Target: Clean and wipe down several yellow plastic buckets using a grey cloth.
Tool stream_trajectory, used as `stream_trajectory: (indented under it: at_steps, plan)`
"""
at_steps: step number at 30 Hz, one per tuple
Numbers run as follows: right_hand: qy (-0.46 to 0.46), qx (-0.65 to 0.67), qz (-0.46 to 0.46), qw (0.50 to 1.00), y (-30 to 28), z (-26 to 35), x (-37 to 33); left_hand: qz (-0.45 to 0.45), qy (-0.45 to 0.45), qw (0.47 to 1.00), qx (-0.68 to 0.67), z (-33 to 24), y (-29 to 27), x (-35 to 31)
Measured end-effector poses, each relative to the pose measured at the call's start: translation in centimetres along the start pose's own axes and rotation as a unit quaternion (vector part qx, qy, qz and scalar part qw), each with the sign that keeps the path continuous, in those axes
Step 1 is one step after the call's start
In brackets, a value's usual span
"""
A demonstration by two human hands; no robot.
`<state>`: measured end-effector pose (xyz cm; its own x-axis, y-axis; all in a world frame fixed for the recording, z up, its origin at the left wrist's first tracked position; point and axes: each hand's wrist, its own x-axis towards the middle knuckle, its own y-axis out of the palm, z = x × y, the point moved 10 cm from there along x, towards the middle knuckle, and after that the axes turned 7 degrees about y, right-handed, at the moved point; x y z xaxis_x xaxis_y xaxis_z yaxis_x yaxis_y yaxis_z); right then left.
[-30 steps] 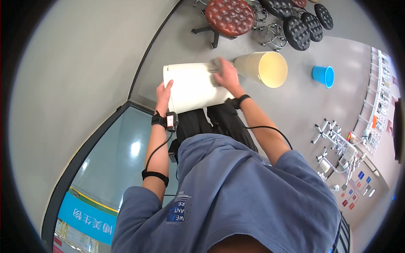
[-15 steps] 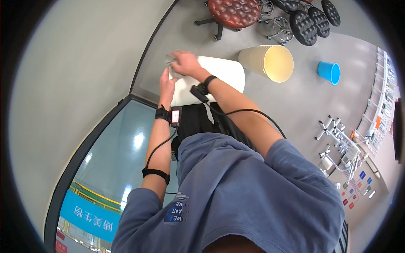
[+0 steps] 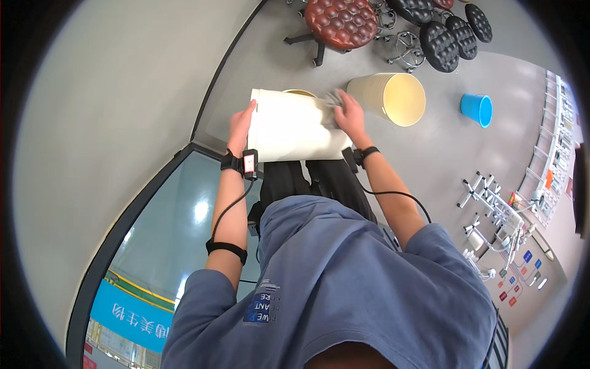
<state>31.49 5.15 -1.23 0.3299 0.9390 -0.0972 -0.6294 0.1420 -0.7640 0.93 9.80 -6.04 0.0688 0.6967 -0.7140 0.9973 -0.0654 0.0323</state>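
Note:
A white bucket (image 3: 295,126) is held sideways in front of my legs, its smooth side facing up. My left hand (image 3: 241,129) grips it by the left end, fingers around the edge. At the opposite end, my right hand (image 3: 351,118) holds a crumpled grey cloth (image 3: 333,99) against the bucket's side. The cloth is slightly blurred, and part of it is hidden by the fingers. Just beyond the white bucket shows the curved rim of another cream bucket (image 3: 300,93), mostly covered.
A stack of cream buckets (image 3: 375,95) stands to the right, with a small blue bucket (image 3: 476,109) farther right. A brown stool (image 3: 342,23) and several black stools (image 3: 439,46) are at the back. A grey wall (image 3: 123,92) rises on the left.
My right hand with the cloth has moved from the bucket's left end across to its right end. The bucket has tilted slightly, and the cream rim behind it now shows.

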Motion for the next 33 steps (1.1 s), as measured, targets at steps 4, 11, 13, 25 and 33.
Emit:
stream_trajectory:
  at_steps: [4, 11, 13, 25, 33]
  plan:
    - [0.15, -0.024, 0.034, 0.988, 0.1, -4.5, -2.9, -0.006, 0.059, 0.988, 0.144, 0.8, -0.7, 3.1]
    - [0.066, -0.026, 0.004, 0.998, 5.2, 2.6, -0.6, 0.006, 0.148, 0.977, 0.152, -1.1, 1.9, 2.8]
    - [0.036, 0.04, 0.026, 0.998, 7.5, 7.9, 0.7, 0.019, 0.168, 0.974, 0.15, -1.1, 1.2, 2.5]
    - [-0.202, 0.115, 0.089, 0.969, 9.2, 17.9, 1.9, -0.078, 0.177, 0.977, -0.092, -0.2, -2.7, -0.2]
    - [-0.155, 0.016, 0.033, 0.987, 3.1, 7.9, 0.2, -0.049, 0.018, 0.998, -0.047, 2.8, -3.0, 1.2]
